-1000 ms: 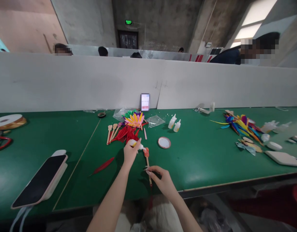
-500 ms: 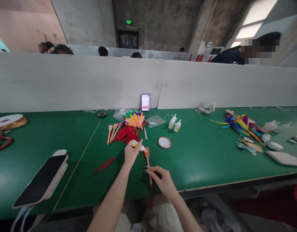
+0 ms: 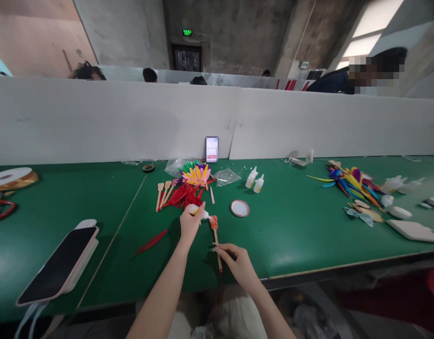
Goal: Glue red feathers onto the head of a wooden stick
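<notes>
My left hand (image 3: 190,223) is closed around a white glue bottle (image 3: 204,215), tilted so its nozzle meets or hovers just over the orange-red head of a wooden stick (image 3: 216,235). Between thumb and fingers, my right hand (image 3: 236,262) pinches the stick's handle. A red tassel or cord seems to hang from the stick's lower end. Left of my hands lies a single red feather (image 3: 151,243). Beyond them are a pile of red feathers (image 3: 188,195), several bare wooden sticks (image 3: 159,195) and a fan of pink and yellow feathers (image 3: 196,175).
A small round dish (image 3: 240,208) sits right of the stick, with two glue bottles (image 3: 251,177) behind it. A phone (image 3: 212,149) leans on the white partition (image 3: 132,122). At left is a black-topped device (image 3: 58,266); at right, colourful feathers (image 3: 360,182).
The view has shifted slightly. The glue bottle's tip has moved a little to the left on the stick's head; my right hand keeps the same pinch.
</notes>
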Demonstrator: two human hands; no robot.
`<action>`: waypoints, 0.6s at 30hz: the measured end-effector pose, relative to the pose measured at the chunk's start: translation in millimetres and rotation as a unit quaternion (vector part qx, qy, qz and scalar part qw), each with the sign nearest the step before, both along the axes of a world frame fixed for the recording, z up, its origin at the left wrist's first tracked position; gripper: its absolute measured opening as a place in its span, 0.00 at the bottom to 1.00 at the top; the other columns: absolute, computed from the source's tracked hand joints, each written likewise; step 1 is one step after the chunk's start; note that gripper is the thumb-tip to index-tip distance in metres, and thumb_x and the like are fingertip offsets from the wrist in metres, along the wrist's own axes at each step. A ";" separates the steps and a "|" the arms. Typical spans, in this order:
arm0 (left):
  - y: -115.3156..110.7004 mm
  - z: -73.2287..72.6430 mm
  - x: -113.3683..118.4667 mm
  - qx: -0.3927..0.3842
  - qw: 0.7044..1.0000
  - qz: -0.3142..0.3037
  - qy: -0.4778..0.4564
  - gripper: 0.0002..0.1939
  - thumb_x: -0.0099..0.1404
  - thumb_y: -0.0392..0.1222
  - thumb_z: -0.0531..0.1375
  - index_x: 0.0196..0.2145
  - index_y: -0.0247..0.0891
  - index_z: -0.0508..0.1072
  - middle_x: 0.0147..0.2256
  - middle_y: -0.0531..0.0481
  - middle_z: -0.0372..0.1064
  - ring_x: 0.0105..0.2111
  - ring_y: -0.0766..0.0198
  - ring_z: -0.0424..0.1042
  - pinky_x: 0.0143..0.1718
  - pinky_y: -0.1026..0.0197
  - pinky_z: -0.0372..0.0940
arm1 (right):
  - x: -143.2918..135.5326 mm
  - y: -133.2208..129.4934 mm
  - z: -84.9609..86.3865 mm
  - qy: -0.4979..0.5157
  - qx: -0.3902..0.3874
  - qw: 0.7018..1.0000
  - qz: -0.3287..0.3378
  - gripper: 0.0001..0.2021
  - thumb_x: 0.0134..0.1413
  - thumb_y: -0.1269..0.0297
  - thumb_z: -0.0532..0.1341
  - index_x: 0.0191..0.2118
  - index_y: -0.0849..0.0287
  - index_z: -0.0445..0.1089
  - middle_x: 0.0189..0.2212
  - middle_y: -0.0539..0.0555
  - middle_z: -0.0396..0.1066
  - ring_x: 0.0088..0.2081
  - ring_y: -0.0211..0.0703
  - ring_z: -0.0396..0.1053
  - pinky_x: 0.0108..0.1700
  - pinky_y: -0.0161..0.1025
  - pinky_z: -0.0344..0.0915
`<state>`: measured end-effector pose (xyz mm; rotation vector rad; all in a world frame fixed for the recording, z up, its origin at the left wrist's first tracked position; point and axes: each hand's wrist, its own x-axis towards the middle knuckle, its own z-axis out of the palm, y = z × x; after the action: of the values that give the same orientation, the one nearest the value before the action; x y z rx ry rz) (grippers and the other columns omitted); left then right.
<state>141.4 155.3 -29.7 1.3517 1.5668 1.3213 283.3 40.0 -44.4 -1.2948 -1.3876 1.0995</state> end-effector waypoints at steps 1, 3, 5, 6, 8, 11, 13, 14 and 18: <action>-0.2 0.1 0.3 -0.001 1.000 -0.004 -0.004 0.21 0.51 0.60 0.60 0.19 0.40 0.62 0.14 0.57 0.61 0.15 0.69 0.61 0.18 0.66 0.56 | 0.0 -0.2 1.3 -0.002 0.004 1.000 0.002 0.15 0.53 0.52 0.58 0.34 0.58 0.75 0.36 0.56 0.76 0.41 0.50 0.72 0.44 0.43 0.67; -1.0 0.3 1.5 -0.001 1.000 -0.026 -0.015 0.21 0.51 0.59 0.60 0.18 0.40 0.60 0.13 0.58 0.59 0.13 0.69 0.59 0.17 0.66 0.55 | 0.0 -0.5 3.1 -0.005 0.014 1.000 0.008 0.15 0.54 0.53 0.57 0.33 0.58 0.75 0.36 0.56 0.76 0.41 0.50 0.72 0.43 0.42 0.67; -1.6 0.6 2.4 0.006 0.999 -0.042 -0.021 0.21 0.51 0.59 0.60 0.18 0.40 0.61 0.13 0.58 0.59 0.14 0.70 0.60 0.18 0.67 0.56 | -0.2 -0.4 3.1 -0.006 0.021 1.000 0.010 0.14 0.55 0.54 0.57 0.32 0.58 0.74 0.35 0.56 0.76 0.41 0.49 0.72 0.43 0.42 0.67; -1.7 0.8 2.6 0.011 0.999 -0.041 -0.021 0.20 0.51 0.58 0.60 0.19 0.40 0.61 0.14 0.58 0.60 0.14 0.69 0.61 0.18 0.67 0.56 | -0.2 -0.2 2.5 -0.005 0.021 1.000 0.008 0.13 0.54 0.54 0.58 0.31 0.58 0.74 0.35 0.56 0.76 0.42 0.50 0.72 0.43 0.42 0.66; -1.6 1.5 2.1 0.020 0.999 -0.022 -0.016 0.20 0.51 0.58 0.61 0.20 0.40 0.63 0.16 0.56 0.63 0.16 0.68 0.63 0.19 0.66 0.57 | -0.5 0.2 0.6 -0.004 0.019 1.000 0.003 0.13 0.52 0.53 0.60 0.30 0.57 0.73 0.34 0.56 0.76 0.43 0.50 0.72 0.44 0.42 0.66; -1.6 2.5 1.1 0.014 1.000 -0.002 -0.009 0.20 0.51 0.59 0.61 0.18 0.40 0.62 0.16 0.56 0.63 0.16 0.68 0.62 0.19 0.66 0.57 | -0.4 0.6 -1.0 -0.005 0.012 1.000 0.001 0.13 0.51 0.53 0.60 0.30 0.57 0.73 0.35 0.55 0.76 0.44 0.50 0.71 0.46 0.42 0.66; -2.0 2.9 1.2 0.013 1.000 -0.022 -0.007 0.21 0.51 0.58 0.61 0.17 0.40 0.61 0.15 0.57 0.61 0.16 0.68 0.61 0.19 0.66 0.56 | 0.0 0.5 -0.1 -0.008 0.009 1.000 0.005 0.14 0.53 0.52 0.59 0.32 0.57 0.74 0.35 0.55 0.76 0.42 0.49 0.72 0.44 0.41 0.66; -2.1 3.0 1.5 0.016 0.999 -0.034 -0.006 0.21 0.51 0.58 0.61 0.17 0.40 0.60 0.14 0.57 0.60 0.16 0.69 0.61 0.19 0.66 0.56 | 0.3 0.3 0.7 -0.008 0.009 1.000 0.008 0.14 0.53 0.52 0.58 0.33 0.57 0.74 0.36 0.55 0.76 0.41 0.49 0.72 0.44 0.41 0.66; -1.5 1.9 1.4 0.020 1.000 -0.013 0.003 0.20 0.51 0.58 0.61 0.18 0.40 0.62 0.16 0.57 0.62 0.17 0.68 0.62 0.20 0.67 0.56 | 1.2 -0.1 3.1 -0.007 0.019 1.000 0.015 0.15 0.55 0.53 0.56 0.32 0.57 0.75 0.35 0.55 0.76 0.42 0.49 0.72 0.46 0.41 0.65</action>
<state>142.8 153.8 -27.8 1.3966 1.5292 1.3416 284.6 39.8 -41.3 -1.2611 -1.4348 1.0815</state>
